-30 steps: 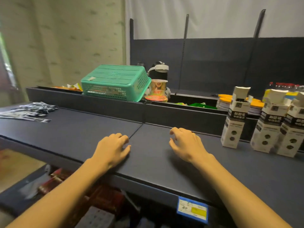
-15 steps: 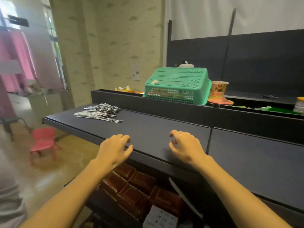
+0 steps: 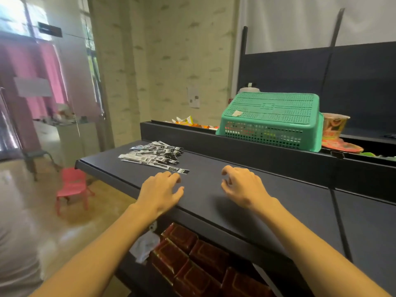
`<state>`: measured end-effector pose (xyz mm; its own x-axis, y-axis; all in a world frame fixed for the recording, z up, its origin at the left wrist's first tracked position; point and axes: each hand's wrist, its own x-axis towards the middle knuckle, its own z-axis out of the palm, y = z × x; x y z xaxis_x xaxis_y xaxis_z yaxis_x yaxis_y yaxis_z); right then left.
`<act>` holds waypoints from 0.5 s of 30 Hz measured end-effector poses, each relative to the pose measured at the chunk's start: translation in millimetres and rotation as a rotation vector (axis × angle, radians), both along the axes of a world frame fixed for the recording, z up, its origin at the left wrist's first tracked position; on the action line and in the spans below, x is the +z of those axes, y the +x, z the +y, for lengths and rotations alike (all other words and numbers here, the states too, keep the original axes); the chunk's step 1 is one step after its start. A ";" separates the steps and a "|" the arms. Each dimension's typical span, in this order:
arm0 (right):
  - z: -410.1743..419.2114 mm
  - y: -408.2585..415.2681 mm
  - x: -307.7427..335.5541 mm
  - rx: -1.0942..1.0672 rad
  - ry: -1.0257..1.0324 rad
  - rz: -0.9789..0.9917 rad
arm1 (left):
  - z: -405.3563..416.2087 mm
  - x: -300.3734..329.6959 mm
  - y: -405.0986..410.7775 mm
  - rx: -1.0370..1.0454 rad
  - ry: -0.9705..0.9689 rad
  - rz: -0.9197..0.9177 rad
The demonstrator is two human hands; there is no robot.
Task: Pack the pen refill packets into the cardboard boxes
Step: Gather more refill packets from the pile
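Note:
A loose pile of black-and-white pen refill packets (image 3: 157, 155) lies at the left end of the dark shelf top (image 3: 214, 202). My left hand (image 3: 159, 191) hovers palm down just in front of the nearest packet, fingers slightly apart and holding nothing. My right hand (image 3: 241, 186) is a little to the right, over bare shelf, fingers loosely curled and empty. No cardboard box is in view.
An upturned green plastic basket (image 3: 272, 121) sits on the raised back ledge, with a noodle cup (image 3: 334, 127) to its right. Red-brown packages (image 3: 192, 260) fill the shelf below. A pink chair (image 3: 72, 187) stands on the floor at left.
The view has swung left: the white cardboard boxes have left the frame and the packet pile has come close. Both hands have moved left along the shelf toward the packets.

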<state>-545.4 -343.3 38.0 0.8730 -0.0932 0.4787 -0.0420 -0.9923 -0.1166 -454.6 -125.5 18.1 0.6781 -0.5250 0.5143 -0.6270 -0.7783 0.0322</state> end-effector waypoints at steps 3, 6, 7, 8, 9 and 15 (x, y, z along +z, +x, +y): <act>0.1 35.1 4.5 0.003 0.011 -0.003 | 1.5 0.5 37.4 -0.007 0.008 0.013; -1.9 66.4 4.8 0.004 -0.008 0.015 | 2.9 -3.0 70.1 -0.015 0.005 0.030; -2.2 76.9 4.1 0.003 -0.015 0.025 | 4.2 -4.5 81.7 -0.018 -0.003 0.032; -2.0 86.9 3.0 0.002 -0.024 0.040 | 6.3 -5.6 93.3 -0.017 -0.006 0.037; -1.3 95.8 1.7 0.001 -0.032 0.057 | 8.9 -6.8 104.2 -0.017 -0.006 0.043; 1.3 139.7 -5.6 -0.021 -0.068 0.083 | 32.6 -13.9 172.8 -0.052 0.009 0.039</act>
<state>-405.7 -342.0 32.4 0.9081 -0.0811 0.4108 -0.0692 -0.9966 -0.0438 -281.8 -92.9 4.1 0.6693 -0.5647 0.4829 -0.6650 -0.7452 0.0502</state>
